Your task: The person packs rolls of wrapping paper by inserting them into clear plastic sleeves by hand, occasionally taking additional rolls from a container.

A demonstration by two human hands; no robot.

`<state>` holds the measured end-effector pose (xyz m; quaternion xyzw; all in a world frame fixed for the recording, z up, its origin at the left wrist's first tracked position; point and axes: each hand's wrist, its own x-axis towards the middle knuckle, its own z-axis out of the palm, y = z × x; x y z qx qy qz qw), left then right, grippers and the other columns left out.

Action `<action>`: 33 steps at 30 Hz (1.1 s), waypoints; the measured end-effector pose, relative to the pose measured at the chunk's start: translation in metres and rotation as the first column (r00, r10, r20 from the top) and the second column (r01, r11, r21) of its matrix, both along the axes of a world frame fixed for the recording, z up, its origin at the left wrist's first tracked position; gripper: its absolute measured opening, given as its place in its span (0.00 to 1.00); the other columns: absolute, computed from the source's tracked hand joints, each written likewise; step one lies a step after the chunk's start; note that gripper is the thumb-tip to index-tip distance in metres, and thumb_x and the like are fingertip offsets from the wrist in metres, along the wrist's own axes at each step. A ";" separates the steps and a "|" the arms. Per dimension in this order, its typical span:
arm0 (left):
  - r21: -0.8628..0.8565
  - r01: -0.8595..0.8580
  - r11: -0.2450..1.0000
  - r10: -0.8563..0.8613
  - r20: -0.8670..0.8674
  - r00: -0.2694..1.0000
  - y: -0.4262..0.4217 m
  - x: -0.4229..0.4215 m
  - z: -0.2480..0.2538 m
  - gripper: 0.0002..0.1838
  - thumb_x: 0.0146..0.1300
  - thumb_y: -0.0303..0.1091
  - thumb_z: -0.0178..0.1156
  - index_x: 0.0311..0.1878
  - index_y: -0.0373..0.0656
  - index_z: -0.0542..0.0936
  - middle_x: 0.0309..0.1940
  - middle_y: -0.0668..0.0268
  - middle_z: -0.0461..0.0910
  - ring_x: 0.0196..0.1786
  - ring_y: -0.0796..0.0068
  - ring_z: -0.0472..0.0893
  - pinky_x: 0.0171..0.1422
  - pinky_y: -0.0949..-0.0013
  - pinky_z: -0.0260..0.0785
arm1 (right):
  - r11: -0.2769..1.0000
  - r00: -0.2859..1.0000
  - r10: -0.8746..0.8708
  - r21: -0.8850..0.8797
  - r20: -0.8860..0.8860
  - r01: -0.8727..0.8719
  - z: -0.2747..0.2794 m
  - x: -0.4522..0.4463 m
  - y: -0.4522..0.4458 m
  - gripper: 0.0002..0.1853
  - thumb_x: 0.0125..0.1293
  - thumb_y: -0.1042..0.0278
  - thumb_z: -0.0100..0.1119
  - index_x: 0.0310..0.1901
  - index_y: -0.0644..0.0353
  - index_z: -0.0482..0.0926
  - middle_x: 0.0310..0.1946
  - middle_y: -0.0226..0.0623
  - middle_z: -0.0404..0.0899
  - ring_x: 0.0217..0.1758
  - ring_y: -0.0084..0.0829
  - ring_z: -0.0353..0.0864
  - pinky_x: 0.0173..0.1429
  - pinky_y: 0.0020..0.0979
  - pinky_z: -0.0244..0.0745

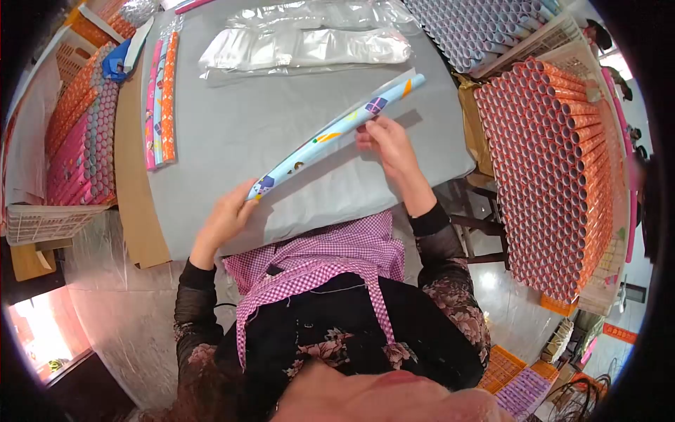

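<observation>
A light blue patterned paper roll (pixel 313 146) slants above the grey-covered table, its far end up to the right. My left hand (pixel 228 213) is closed around its lower left end. Near the upper right part, my right hand (pixel 388 143) pinches the roll's underside between thumb and fingers. A strip of clear film (pixel 394 83) runs along the roll's upper edge; whether it wraps all the way round I cannot tell. On the table's left lie pink, blue and orange rolls (pixel 161 102) side by side, with clear plastic at their top end.
Clear plastic bags (pixel 306 48) lie in a stack at the table's far side. Crates of orange rolls (pixel 545 176) and blue rolls (pixel 478 32) stand at the right. More pink and orange rolls (pixel 81 133) fill a crate at the left, beside a cardboard strip (pixel 137 183).
</observation>
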<state>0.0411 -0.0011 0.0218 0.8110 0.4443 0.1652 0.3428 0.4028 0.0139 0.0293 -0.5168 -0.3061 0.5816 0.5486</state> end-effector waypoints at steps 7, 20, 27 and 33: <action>-0.524 0.001 0.851 0.059 0.099 0.993 -0.001 -0.019 0.003 0.23 0.66 0.31 0.52 0.65 0.44 0.70 0.35 0.67 0.76 0.35 0.79 0.74 0.42 0.71 0.69 | 0.986 0.957 0.088 0.112 0.277 -0.123 0.027 -0.011 -0.018 0.07 0.64 0.76 0.58 0.43 0.65 0.78 0.34 0.35 0.80 0.32 0.25 0.79 0.38 0.28 0.76; -0.688 0.179 0.703 0.082 0.329 0.941 -0.018 -0.048 -0.024 0.23 0.68 0.35 0.53 0.65 0.39 0.69 0.35 0.71 0.75 0.37 0.81 0.73 0.44 0.73 0.69 | 0.578 0.566 -0.676 0.816 0.471 0.010 0.071 -0.012 -0.007 0.21 0.57 0.79 0.62 0.54 0.65 0.73 0.52 0.38 0.76 0.57 0.35 0.73 0.61 0.36 0.67; -0.734 0.148 0.663 0.136 0.313 0.940 -0.036 -0.035 -0.007 0.27 0.66 0.46 0.55 0.63 0.39 0.71 0.31 0.72 0.74 0.33 0.81 0.72 0.37 0.75 0.66 | 0.861 0.936 -0.319 0.365 -0.152 0.353 0.038 0.029 0.001 0.28 0.59 0.79 0.61 0.62 0.67 0.65 0.52 0.38 0.74 0.54 0.28 0.73 0.55 0.31 0.71; -0.750 0.166 0.640 0.106 0.300 0.948 -0.041 -0.036 -0.006 0.29 0.65 0.48 0.58 0.62 0.39 0.71 0.32 0.72 0.75 0.33 0.82 0.72 0.36 0.77 0.64 | 0.838 0.910 -0.391 0.355 -0.140 0.415 0.045 0.019 0.005 0.23 0.59 0.76 0.62 0.56 0.68 0.68 0.44 0.36 0.76 0.43 0.24 0.75 0.46 0.26 0.69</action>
